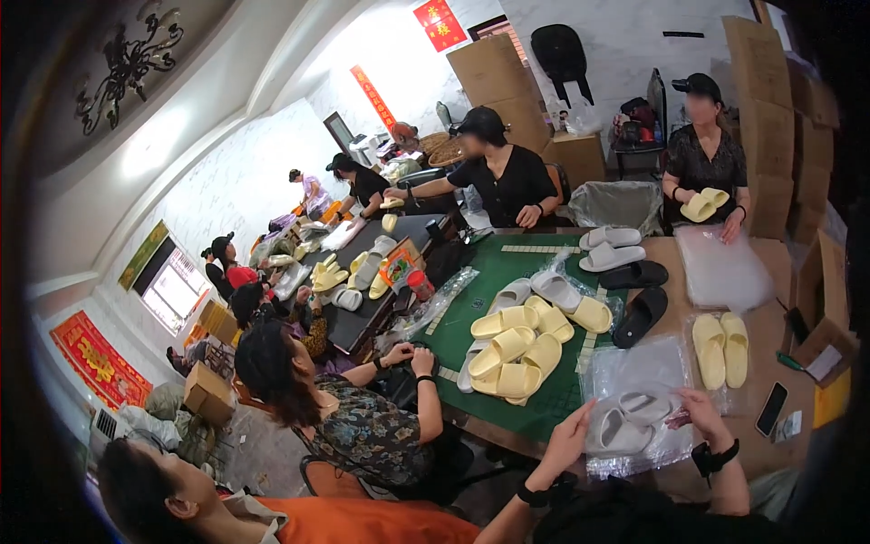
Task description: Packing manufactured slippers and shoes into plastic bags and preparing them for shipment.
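L hand & R hand grip clear bag, opp. sides. Grey slippers btwn them, apparently inside.

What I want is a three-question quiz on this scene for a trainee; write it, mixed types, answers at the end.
1. Multiple choice: what colour are the slippers between the person's left hand and right hand?
a) black
b) grey
c) pale yellow

2. True or false: the phone lies to the right of the person's right hand.

3. Count: how many black slippers lie on the near table?

Key:
1. b, grey.
2. True.
3. Two.
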`<action>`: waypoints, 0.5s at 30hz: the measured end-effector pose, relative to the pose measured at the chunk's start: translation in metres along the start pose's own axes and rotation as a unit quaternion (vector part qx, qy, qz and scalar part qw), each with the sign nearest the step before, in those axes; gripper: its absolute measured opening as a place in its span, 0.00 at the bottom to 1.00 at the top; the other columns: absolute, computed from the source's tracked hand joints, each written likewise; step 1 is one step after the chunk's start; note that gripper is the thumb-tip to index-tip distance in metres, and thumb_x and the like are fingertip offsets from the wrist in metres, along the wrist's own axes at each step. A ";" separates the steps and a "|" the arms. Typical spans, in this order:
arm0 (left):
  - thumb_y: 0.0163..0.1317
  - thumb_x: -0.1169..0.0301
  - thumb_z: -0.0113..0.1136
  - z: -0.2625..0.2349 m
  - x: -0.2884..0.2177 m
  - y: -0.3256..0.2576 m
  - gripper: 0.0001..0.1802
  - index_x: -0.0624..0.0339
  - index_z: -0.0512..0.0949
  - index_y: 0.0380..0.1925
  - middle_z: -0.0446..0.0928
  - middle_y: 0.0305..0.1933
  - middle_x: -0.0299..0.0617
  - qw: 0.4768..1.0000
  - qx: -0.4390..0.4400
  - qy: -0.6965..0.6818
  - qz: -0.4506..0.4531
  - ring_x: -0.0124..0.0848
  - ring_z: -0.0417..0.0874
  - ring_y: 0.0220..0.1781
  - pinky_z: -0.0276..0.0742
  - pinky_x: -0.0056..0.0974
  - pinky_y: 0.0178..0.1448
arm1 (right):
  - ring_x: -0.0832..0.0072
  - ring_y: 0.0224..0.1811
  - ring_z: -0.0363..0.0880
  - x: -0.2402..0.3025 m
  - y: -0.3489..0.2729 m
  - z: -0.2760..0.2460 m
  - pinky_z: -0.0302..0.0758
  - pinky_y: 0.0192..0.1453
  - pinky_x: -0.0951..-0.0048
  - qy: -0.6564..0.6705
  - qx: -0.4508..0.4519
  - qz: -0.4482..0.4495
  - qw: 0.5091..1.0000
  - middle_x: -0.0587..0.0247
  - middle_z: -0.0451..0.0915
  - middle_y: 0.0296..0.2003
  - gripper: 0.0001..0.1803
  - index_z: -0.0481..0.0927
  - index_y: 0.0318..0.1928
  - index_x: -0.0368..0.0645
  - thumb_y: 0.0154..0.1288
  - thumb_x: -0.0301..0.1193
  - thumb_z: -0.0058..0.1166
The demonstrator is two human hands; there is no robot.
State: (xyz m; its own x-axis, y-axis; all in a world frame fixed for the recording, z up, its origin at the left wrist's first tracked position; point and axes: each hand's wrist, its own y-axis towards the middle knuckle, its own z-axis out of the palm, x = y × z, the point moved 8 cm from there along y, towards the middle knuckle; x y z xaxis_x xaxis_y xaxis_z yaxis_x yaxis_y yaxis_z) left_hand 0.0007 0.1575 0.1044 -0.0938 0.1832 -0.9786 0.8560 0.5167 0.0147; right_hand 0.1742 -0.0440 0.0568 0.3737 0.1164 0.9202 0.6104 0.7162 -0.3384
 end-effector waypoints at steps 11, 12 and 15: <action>0.55 0.54 0.53 -0.034 0.026 -0.046 0.25 0.54 0.70 0.51 0.78 0.34 0.47 0.943 -0.023 0.302 -0.139 0.43 0.79 0.36 0.73 0.41 0.40 | 0.72 0.32 0.79 0.024 -0.006 0.040 0.75 0.37 0.75 0.061 -0.014 -0.079 0.995 0.60 0.78 0.29 0.08 0.71 0.37 0.38 0.65 0.26 0.37; 0.54 0.54 0.54 -0.033 0.036 -0.048 0.26 0.53 0.69 0.51 0.79 0.31 0.46 0.942 -0.010 0.291 -0.167 0.43 0.79 0.34 0.73 0.42 0.40 | 0.73 0.33 0.79 0.026 -0.009 0.043 0.74 0.38 0.76 0.053 -0.015 -0.081 0.995 0.61 0.77 0.28 0.08 0.71 0.36 0.39 0.65 0.26 0.37; 0.56 0.58 0.54 -0.034 0.051 -0.043 0.24 0.55 0.69 0.52 0.79 0.26 0.42 0.965 -0.030 0.203 -0.165 0.37 0.79 0.24 0.74 0.38 0.32 | 0.74 0.34 0.78 0.028 -0.005 0.053 0.73 0.39 0.77 0.051 -0.003 -0.087 0.995 0.62 0.78 0.27 0.07 0.71 0.36 0.39 0.64 0.27 0.38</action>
State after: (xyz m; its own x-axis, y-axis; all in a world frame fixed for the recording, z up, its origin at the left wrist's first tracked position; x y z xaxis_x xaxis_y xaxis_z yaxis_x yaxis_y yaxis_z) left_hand -0.0578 0.1732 0.0609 -0.5585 0.3069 -0.7707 0.7155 0.6483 -0.2603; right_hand 0.1440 -0.0078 0.0952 0.3297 -0.0794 0.9407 0.6768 0.7146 -0.1769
